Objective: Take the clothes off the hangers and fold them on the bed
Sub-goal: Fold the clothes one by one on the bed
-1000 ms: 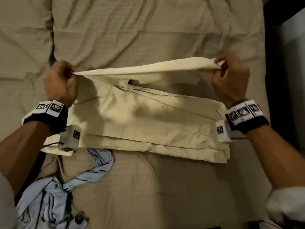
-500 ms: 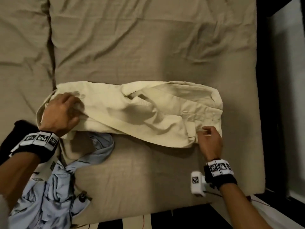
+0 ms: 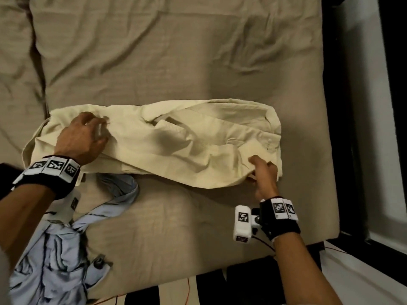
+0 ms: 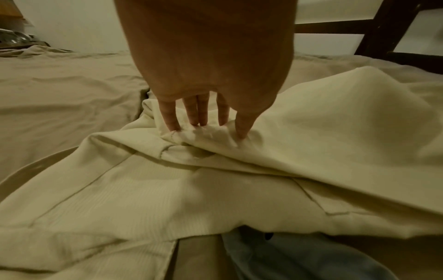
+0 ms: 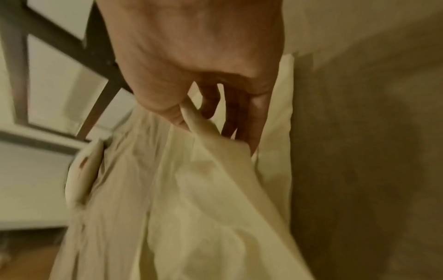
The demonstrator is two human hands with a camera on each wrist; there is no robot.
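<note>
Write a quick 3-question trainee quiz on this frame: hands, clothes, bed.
1. True or false: the cream garment hangs in the air above the bed.
2. Which hand pinches a fold at the garment's near corner? A) left hand B) right hand
3. Fill in: the crumpled shirt by the left forearm is light ____.

Key:
1. False; it lies on the bed.
2. B; the left hand's straight fingers press on the cloth.
3. Blue.
</note>
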